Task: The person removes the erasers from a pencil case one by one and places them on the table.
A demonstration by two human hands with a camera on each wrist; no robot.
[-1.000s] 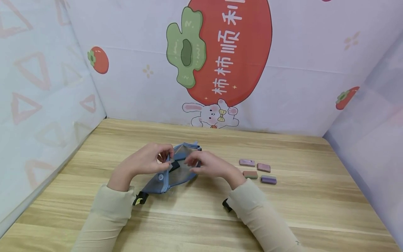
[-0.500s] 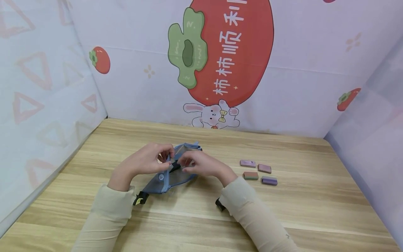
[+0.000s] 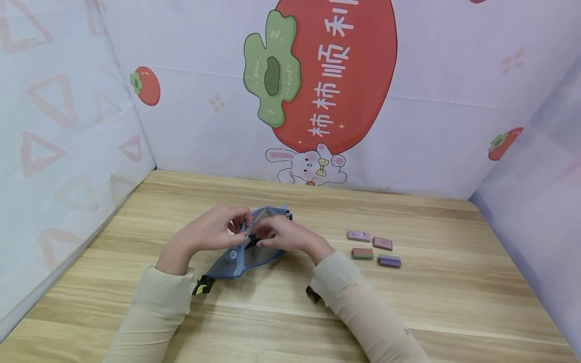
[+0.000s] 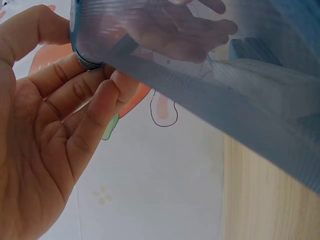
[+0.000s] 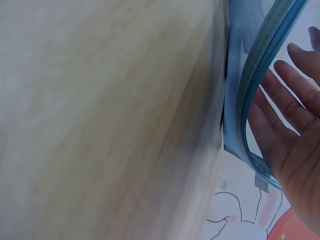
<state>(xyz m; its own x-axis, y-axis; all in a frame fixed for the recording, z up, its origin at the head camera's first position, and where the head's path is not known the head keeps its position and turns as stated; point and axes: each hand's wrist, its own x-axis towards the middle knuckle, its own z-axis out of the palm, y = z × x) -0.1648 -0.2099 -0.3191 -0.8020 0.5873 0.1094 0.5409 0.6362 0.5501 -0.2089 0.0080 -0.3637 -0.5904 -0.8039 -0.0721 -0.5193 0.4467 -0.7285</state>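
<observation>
A blue mesh zipper pouch (image 3: pixel 227 266) lies on the table with its mouth spread. My left hand (image 3: pixel 211 231) pinches its near-left rim between thumb and fingers, holding that side up. My right hand (image 3: pixel 290 236) reaches into the mouth, fingers loosely bent. In the right wrist view, the right hand (image 5: pixel 295 112) is beside the zipper edge (image 5: pixel 252 75) and no object shows in it. Through the mesh (image 4: pixel 190 85) in the left wrist view, right-hand fingers show. A dark item (image 3: pixel 252 242) is partly visible in the pouch, mostly covered by the fingers.
Several small rectangular blocks lie right of the pouch: a pink-purple one (image 3: pixel 358 236), a mauve one (image 3: pixel 383 243), an orange-and-green one (image 3: pixel 362 253) and a purple one (image 3: pixel 389 261). Printed cloth walls (image 3: pixel 431 141) enclose the wooden table (image 3: pixel 454 292).
My right hand has moved left, farther into the pouch mouth towards the left hand. The left hand keeps its pinch on the rim. The blocks have not moved on the table.
</observation>
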